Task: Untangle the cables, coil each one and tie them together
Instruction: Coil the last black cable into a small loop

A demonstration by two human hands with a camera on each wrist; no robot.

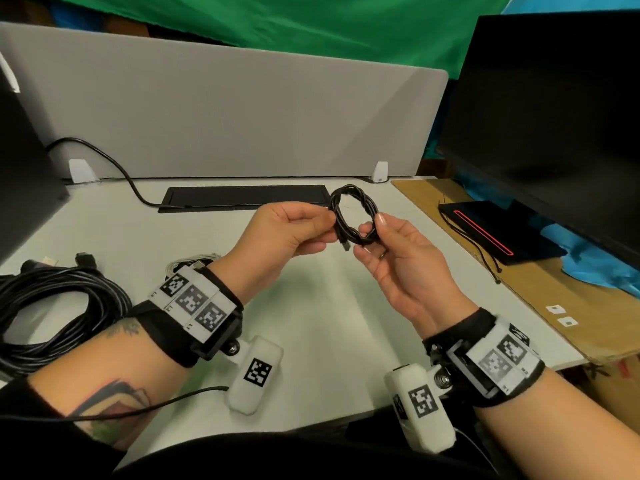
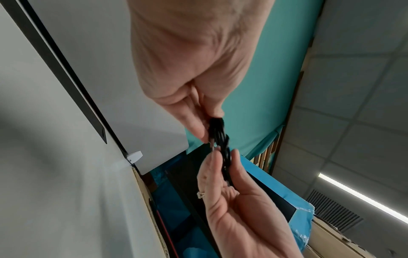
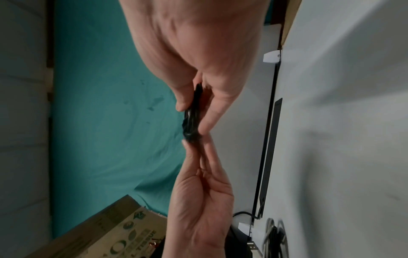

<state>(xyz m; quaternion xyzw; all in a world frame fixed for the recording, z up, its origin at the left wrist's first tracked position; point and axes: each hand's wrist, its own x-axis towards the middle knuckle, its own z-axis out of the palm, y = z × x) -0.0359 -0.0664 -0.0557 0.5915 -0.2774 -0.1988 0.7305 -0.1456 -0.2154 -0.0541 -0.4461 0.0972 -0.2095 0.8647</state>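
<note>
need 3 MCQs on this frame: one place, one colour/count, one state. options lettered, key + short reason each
1. Where does the big black cable bundle lie?
A. on the table's left side
B. on the cardboard at right
C. on the monitor's base

2. What colour is the small coil held in the air?
A. white
B. black
C. red

3. How is the small coil held?
A. lying loose on the table
B. in the left hand alone
C. pinched by the left hand and the right hand at once

Key: 1 A, the bundle sits beside the left forearm on the table. 2 B, its strands are black in every view. 3 C, fingers of both hands close on the ring above the table.
</note>
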